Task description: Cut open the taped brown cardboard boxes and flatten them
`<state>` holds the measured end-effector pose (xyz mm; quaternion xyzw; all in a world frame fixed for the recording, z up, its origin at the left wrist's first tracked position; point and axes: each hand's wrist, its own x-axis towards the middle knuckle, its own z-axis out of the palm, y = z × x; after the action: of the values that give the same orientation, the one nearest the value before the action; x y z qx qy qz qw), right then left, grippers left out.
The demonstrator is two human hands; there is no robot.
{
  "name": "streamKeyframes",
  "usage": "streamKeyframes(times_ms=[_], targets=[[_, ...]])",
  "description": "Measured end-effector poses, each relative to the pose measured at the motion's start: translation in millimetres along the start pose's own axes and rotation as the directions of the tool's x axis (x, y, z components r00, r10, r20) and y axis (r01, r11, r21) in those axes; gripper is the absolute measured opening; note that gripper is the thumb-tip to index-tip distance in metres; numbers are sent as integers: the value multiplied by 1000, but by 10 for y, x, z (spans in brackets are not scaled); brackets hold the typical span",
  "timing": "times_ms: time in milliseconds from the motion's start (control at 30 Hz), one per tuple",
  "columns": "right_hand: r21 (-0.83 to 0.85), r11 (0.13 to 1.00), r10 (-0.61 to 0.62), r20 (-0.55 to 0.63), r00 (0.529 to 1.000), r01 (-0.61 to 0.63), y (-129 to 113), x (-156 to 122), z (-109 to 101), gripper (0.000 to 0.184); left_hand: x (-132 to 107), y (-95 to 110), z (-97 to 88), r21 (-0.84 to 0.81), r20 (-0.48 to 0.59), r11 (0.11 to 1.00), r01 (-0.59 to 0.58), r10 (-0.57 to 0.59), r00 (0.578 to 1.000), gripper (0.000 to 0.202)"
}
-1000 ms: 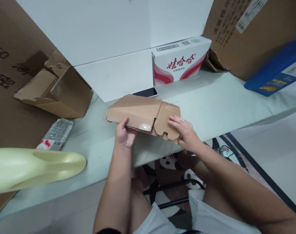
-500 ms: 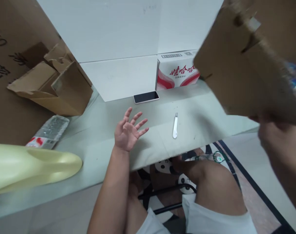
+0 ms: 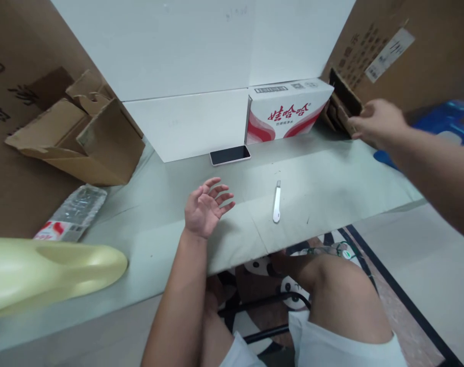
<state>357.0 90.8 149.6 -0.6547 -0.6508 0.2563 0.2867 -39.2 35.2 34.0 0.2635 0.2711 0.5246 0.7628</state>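
My left hand [image 3: 206,208] hovers palm up over the pale tabletop [image 3: 324,183], fingers spread and holding nothing. A small white utility knife [image 3: 277,203] lies on the table to its right. My right hand [image 3: 375,122] reaches to the far right and grips the edge of a flattened brown cardboard piece [image 3: 342,97] standing on edge against the big carton behind the red-and-white box [image 3: 287,109].
A phone [image 3: 230,155] lies face up below the white boxes [image 3: 186,66]. An open brown carton [image 3: 77,132] and a wrapped packet [image 3: 69,214] sit at left. A pale yellow object [image 3: 52,270] juts in at lower left. A blue item [image 3: 442,122] lies at far right.
The flattened cardboard left the table front, swung up to the right and now stands at the back right. My left hand let go and opened. The knife is uncovered.
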Motion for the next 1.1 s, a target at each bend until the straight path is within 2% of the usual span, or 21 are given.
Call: streamKeyframes(times_ms=[133,233,300,367,433,500,633,800,867,933,1000,1067,1100], targets=[[-189,982,35,77,996,-19,-2,-298,678,41,-50,60,3,-26,-14,999,-28,27,1000,35],[-338,941,72,125,990,-25,-34,-423,1044,37,-110,84,25,-65,-44,995,-70,67,997,33],[-374,927,59,163,985,6,-138,-425,1252,37,-163,98,35,-109,-63,989,-105,98,993,30],[-387,918,5,223,975,84,-341,-369,1473,38,-225,127,30,-157,-85,977,-146,134,987,27],[-378,905,-84,289,954,194,-639,-270,1730,40,-292,180,3,-192,-116,962,-193,173,978,25],[-352,871,-219,343,913,342,-1005,-148,2025,42,-355,257,-50,-213,-162,946,-244,212,964,22],[-297,726,-476,434,765,620,-1816,101,2674,44,-459,435,-205,-248,-227,908,-338,285,931,19],[-238,556,-641,487,593,796,-2788,345,3429,40,-515,604,-382,-277,-279,848,-452,379,882,20],[-216,523,-680,477,557,824,-3125,415,3682,37,-518,637,-421,-275,-305,831,-483,401,864,21],[-203,548,-673,468,572,811,-3403,476,3889,33,-516,651,-441,-267,-308,827,-495,414,857,20],[-221,605,-620,472,626,765,-3590,537,4037,30,-515,650,-451,-249,-298,833,-494,419,858,20],[-246,653,-573,458,679,717,-3654,589,4112,30,-519,638,-461,-200,-296,841,-502,437,849,20],[-249,674,-565,432,703,695,-3634,607,4119,30,-526,629,-468,-151,-308,839,-522,462,832,21]])
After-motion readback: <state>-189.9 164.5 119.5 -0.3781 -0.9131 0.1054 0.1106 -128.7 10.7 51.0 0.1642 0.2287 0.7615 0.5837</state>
